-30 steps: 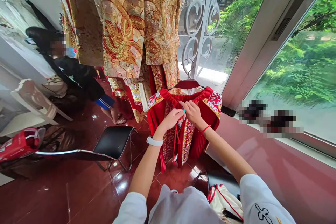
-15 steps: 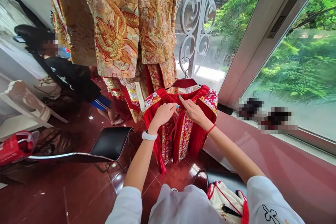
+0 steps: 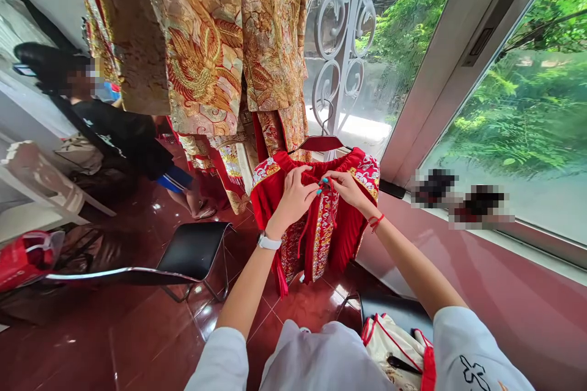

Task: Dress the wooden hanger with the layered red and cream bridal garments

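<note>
A red embroidered garment [image 3: 355, 232] with a gathered top edge hangs on a dark red hanger [image 3: 322, 143] in front of me. Thin red drawstring ends dangle down its front. My left hand [image 3: 296, 197] is at the middle of the gathered edge, thumb and fingertips pinched on the red drawstring. Close beside it, my right hand [image 3: 347, 188] pinches the same drawstring between thumb and forefinger. The fingertips nearly meet, and they hide most of the cord between them.
Gold embroidered garments [image 3: 204, 43] hang behind, beside a white scrolled metal grille [image 3: 332, 18]. A black chair [image 3: 195, 247] stands to the left, near a person in black [image 3: 114, 128]. White cloth with red trim [image 3: 394, 342] lies on another black seat [image 3: 394, 308]. Windows are at right.
My fingers have drawn together at the middle of the gathered edge. My right hand has shifted slightly right, its forefinger now bent to the thumb on the drawstring.
</note>
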Demonstrator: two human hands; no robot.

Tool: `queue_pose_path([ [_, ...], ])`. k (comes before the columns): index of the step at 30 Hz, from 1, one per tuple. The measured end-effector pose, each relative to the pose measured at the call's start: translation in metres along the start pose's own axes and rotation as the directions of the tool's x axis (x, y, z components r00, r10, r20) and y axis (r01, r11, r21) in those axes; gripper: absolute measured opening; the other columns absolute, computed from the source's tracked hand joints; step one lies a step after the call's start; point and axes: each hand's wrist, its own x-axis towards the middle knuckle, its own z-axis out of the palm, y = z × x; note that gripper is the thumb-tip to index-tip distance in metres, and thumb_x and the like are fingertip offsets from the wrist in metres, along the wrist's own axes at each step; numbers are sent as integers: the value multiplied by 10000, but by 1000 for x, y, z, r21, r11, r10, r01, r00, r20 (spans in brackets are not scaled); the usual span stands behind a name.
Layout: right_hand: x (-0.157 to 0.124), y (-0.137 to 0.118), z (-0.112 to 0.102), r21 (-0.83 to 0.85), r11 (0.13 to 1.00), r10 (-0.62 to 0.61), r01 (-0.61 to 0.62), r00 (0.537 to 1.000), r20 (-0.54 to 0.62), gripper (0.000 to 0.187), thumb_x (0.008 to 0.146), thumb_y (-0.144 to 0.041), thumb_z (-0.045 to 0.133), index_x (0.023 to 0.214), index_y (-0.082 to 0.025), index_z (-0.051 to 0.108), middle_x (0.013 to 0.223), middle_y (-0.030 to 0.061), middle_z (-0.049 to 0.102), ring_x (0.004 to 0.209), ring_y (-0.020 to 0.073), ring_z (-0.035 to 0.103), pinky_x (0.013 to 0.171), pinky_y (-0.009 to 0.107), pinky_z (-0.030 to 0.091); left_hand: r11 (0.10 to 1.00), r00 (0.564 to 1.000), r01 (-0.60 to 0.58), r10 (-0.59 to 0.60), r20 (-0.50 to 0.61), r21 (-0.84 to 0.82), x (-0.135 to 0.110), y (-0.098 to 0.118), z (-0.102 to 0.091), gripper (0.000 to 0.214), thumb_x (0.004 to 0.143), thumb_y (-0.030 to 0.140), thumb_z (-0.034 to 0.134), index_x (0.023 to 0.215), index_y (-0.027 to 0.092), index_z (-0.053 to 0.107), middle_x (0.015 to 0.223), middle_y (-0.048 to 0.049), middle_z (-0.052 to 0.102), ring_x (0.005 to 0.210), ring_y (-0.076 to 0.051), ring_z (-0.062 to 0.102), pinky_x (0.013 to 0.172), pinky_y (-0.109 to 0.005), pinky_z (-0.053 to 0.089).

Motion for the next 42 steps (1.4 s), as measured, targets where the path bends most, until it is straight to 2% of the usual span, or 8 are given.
queue_pose_path([
  [4, 4, -2, -4, 45, 999, -22, 21, 1000, 22, 208, 859, -356, 612, 816, -168, 691, 764, 21, 680, 668, 140, 584, 667, 268, 468, 994, 989, -88, 94, 111, -59, 9, -6, -2, 253, 980, 266, 451, 848, 213, 661, 1154, -62, 637, 1204, -228, 534, 1236, -508, 224],
  [7, 5, -3, -4, 3, 996, -86, 86, 996, 4, 147, 807, -310, 651, 789, -169, 689, 773, 29, 699, 704, 156, 621, 694, 283, 492, 998, 991, 3, 6, 137, -64, 12, -7, -6, 210, 963, 307, 469, 855, 219, 626, 939, -19, 654, 993, -195, 585, 1206, -472, 250],
  [13, 1, 3, 4, -295, 921, -281, 253, 958, -58, 71, 826, -193, 632, 784, -181, 688, 805, 44, 695, 716, 159, 628, 667, 281, 504, 989, 983, 148, -144, 111, -30, 10, 5, -7, 312, 927, 159, 367, 1121, 244, 595, 1022, -20, 661, 1026, -189, 564, 1136, -403, 273],
  [16, 0, 3, 4, -492, 811, -360, 318, 933, 10, 126, 857, -121, 590, 792, -180, 681, 837, 53, 673, 748, 161, 621, 679, 279, 507, 983, 974, 183, -181, 135, -2, 14, 7, -5, 381, 936, 142, 332, 1159, 242, 624, 1062, -36, 691, 1049, -199, 572, 1127, -407, 258],
  [20, -3, -5, -5, -714, 557, -361, 423, 898, 251, 222, 960, -98, 477, 914, -173, 681, 950, 99, 658, 880, 195, 585, 690, 295, 504, 981, 959, 192, -190, 208, 11, 22, 9, -7, 391, 943, 170, 342, 1103, 233, 694, 1155, -45, 729, 1116, -223, 561, 1119, -426, 236],
  [27, -12, -6, -14, -803, 287, -380, 522, 832, 405, 357, 1046, -154, 311, 1098, -159, 664, 1077, 143, 637, 931, 217, 548, 714, 343, 535, 953, 894, 300, -298, 333, 47, 42, 13, -10, 419, 946, 212, 348, 1079, 221, 745, 1081, -47, 769, 1024, -219, 584, 1047, -430, 272],
  [35, -24, 10, -6, -862, 270, -429, 429, 855, 291, 385, 1045, -145, 310, 1169, -188, 672, 1079, 117, 661, 806, 193, 591, 743, 360, 547, 921, 851, 389, -372, 372, 31, 53, 11, -17, 297, 875, 222, 457, 939, 225, 746, 869, 2, 749, 870, -203, 635, 1007, -377, 338],
  [42, -32, 21, -5, -860, 343, -418, 377, 881, 220, 369, 1046, -185, 351, 1275, -205, 639, 1164, 130, 669, 872, 212, 604, 791, 400, 525, 919, 858, 395, -362, 363, -17, 54, 15, -22, 249, 878, 272, 464, 674, 206, 590, 651, 20, 602, 700, -173, 546, 743, -299, 386],
])
